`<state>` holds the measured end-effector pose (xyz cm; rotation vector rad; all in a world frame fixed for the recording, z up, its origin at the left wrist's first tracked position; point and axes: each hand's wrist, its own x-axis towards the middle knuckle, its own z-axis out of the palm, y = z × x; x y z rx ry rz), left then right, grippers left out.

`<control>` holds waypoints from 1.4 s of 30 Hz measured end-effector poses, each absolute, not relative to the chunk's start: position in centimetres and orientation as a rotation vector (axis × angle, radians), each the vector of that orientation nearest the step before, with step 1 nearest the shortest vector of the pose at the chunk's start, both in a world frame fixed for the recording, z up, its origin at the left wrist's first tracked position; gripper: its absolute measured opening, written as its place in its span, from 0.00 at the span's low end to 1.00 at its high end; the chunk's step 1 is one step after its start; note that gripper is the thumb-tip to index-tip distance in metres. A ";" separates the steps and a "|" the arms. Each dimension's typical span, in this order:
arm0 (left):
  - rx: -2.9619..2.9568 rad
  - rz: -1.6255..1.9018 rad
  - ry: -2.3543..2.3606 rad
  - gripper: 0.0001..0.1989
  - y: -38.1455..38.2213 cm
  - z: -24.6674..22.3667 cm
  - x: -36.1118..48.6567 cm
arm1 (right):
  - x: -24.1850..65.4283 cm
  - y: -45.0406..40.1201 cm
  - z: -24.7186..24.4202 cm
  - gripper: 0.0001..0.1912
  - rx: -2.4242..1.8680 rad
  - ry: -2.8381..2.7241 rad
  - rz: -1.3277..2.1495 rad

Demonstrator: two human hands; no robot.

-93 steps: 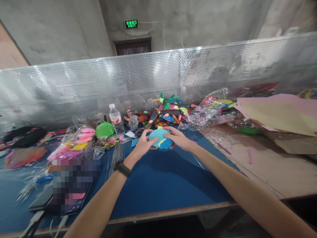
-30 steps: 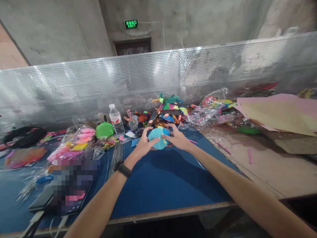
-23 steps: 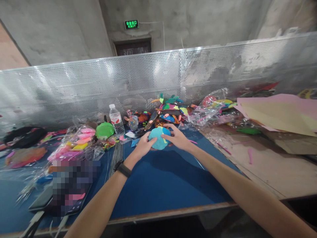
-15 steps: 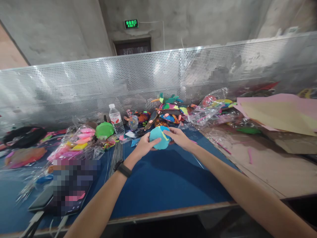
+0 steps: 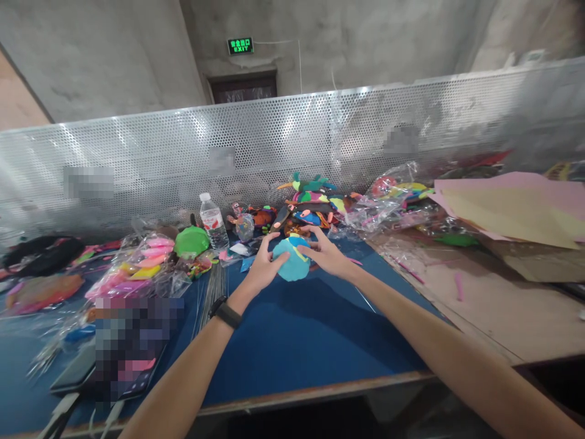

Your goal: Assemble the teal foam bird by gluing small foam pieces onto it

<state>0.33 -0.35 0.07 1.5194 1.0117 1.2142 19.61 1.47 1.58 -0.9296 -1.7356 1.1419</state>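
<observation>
A light-blue clay piece [image 5: 293, 266], roundish with a darker blue patch and a yellow strip on its upper right, is held up over the blue table [image 5: 315, 341]. My left hand [image 5: 265, 263] grips its left side, thumb on the front face. At the right side is my right hand [image 5: 325, 253], its thumb on the piece near the yellow strip and its fingers curved around the upper edge. The back of the piece is hidden.
Behind stand a water bottle [image 5: 213, 223], a green dome [image 5: 192, 242] and a heap of coloured clay figures [image 5: 313, 204]. Bagged clay [image 5: 146, 262] and a phone [image 5: 75, 369] lie left. At right are a wooden board [image 5: 475, 305] and pink and yellow sheets [image 5: 516, 204].
The clay piece has shifted slightly down and left. The fingers of both hands have lifted and spread more around its upper edge.
</observation>
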 end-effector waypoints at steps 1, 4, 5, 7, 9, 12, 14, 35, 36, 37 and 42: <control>1.507 1.211 1.004 0.34 -0.4 0.1 0.3 | 19.6 1.4 1.6 0.26 -0.920 -1.753 1.143; 1.494 1.220 1.005 0.31 -0.5 0.4 0.3 | 19.6 1.4 1.6 0.24 -0.925 -1.782 1.146; 1.497 1.219 1.009 0.30 -0.5 0.4 0.3 | 19.6 1.4 1.5 0.25 -0.925 -1.782 1.152; 1.503 1.216 1.015 0.30 -0.5 0.4 0.3 | 19.7 1.4 1.5 0.27 -0.917 -1.770 1.156; 1.514 1.224 1.015 0.29 -0.5 0.4 0.3 | 19.7 1.5 1.4 0.28 -0.916 -1.767 1.136; 1.530 1.244 1.009 0.29 -0.5 0.2 0.2 | 19.7 1.5 1.4 0.23 -0.932 -1.804 1.074; 1.540 1.255 1.010 0.29 -0.4 0.2 0.2 | 19.8 1.5 1.4 0.19 -0.943 -1.849 1.041; 1.482 1.285 0.974 0.31 -0.3 0.2 0.2 | 20.0 1.3 1.7 0.21 -0.907 -1.863 1.109; 1.484 1.284 0.977 0.31 -0.3 0.2 0.2 | 20.0 1.3 1.7 0.20 -0.913 -1.874 1.091; 1.486 1.285 0.979 0.31 -0.3 0.2 0.2 | 20.0 1.2 1.8 0.20 -0.918 -1.887 1.074; 1.495 1.285 0.972 0.31 -0.4 0.3 0.3 | 20.0 1.1 1.8 0.17 -0.933 -1.893 1.058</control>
